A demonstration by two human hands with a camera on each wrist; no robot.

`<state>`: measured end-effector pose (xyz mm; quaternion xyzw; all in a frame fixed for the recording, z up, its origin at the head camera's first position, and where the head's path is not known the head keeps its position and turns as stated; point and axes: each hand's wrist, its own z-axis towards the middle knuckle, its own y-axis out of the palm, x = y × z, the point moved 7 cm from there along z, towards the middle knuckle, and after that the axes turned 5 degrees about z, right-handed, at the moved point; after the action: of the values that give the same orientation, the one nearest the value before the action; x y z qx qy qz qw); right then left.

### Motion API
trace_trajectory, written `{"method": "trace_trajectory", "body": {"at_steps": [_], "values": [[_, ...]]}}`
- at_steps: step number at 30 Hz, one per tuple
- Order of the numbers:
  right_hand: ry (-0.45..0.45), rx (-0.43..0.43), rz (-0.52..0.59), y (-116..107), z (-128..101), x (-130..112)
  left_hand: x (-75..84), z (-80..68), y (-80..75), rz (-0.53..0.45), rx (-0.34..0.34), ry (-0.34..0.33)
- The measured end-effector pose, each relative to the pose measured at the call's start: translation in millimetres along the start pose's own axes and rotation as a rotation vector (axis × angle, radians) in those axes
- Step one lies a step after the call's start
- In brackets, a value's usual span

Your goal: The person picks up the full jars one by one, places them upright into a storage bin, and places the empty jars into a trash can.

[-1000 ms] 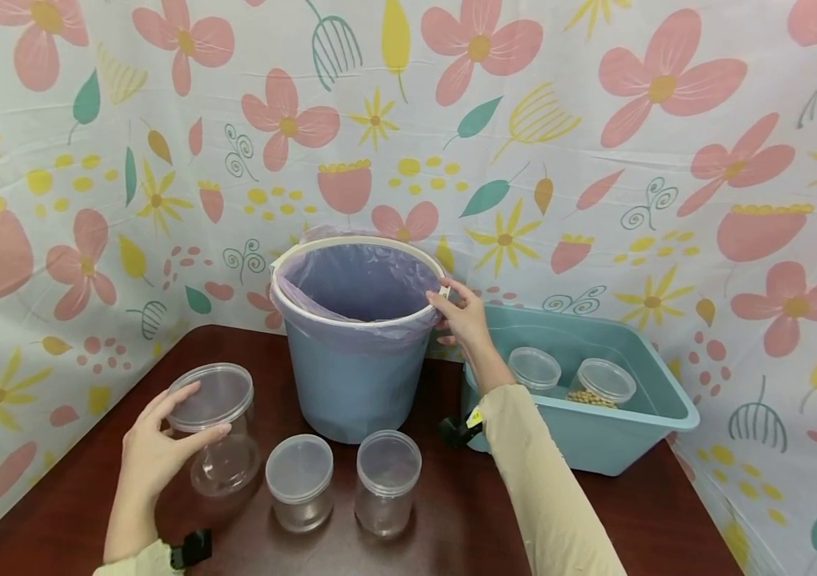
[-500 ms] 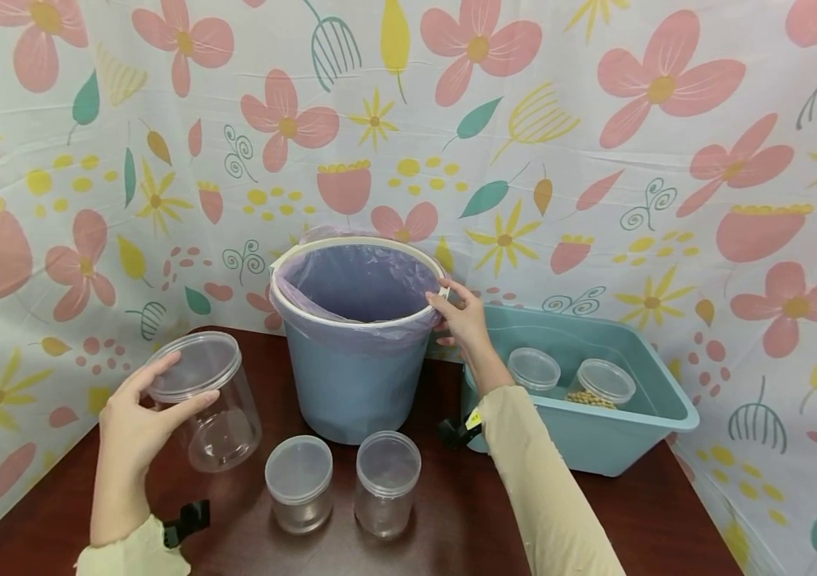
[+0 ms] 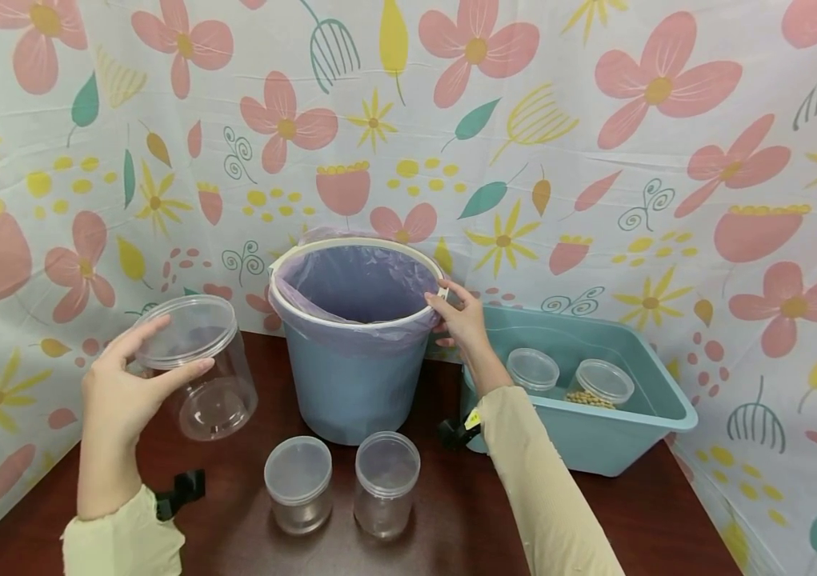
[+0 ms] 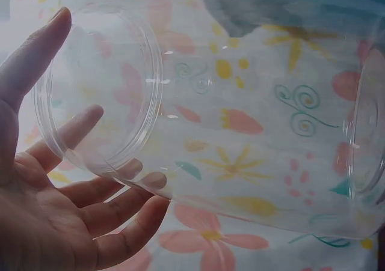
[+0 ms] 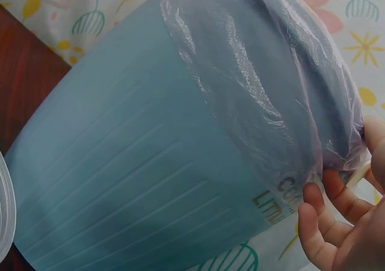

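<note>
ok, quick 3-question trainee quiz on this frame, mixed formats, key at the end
1. True or false: the large clear jar in the left hand stands on the table.
2. What does the right hand grip? A) the teal tub B) the rim of the blue bin C) a small lidded jar
3. Fill in: the jar holding beans sits inside the ____.

Key: 1 false, it is lifted and tilted. 2 B. 3 teal tub.
</note>
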<state>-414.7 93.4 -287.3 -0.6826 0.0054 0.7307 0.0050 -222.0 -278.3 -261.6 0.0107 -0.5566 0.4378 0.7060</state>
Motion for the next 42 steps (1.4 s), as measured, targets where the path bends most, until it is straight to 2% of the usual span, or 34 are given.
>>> {"method": "trace_trajectory", "body": {"at_steps": [3,9,15,18,28,35,42], "values": [[0.005,-0.001,-0.003,0.2,0.9,-0.9,11.0,3.4,-5.5,-0.016,0.041,0.035],[0.005,0.003,0.001,0.0,0.8,-1.3,27.4,9.9,-14.0,-0.044,0.103,0.055],[0.016,0.005,0.002,0.0,-0.8,0.3,46.9,14.3,-23.9,-0.079,0.151,0.096],[0.013,0.003,0.002,0.0,-1.0,0.6,58.3,15.7,-26.2,-0.065,0.158,0.125],[0.008,0.007,0.003,0.2,0.3,-0.1,98.5,16.9,-28.7,-0.077,0.205,0.291],[0.001,0.013,-0.006,1.7,0.7,-1.6,123.6,22.2,-30.1,-0.194,0.273,0.365],[0.012,0.021,-0.009,0.3,-0.4,0.7,133.8,32.1,-12.6,-0.377,0.252,0.431]]}}
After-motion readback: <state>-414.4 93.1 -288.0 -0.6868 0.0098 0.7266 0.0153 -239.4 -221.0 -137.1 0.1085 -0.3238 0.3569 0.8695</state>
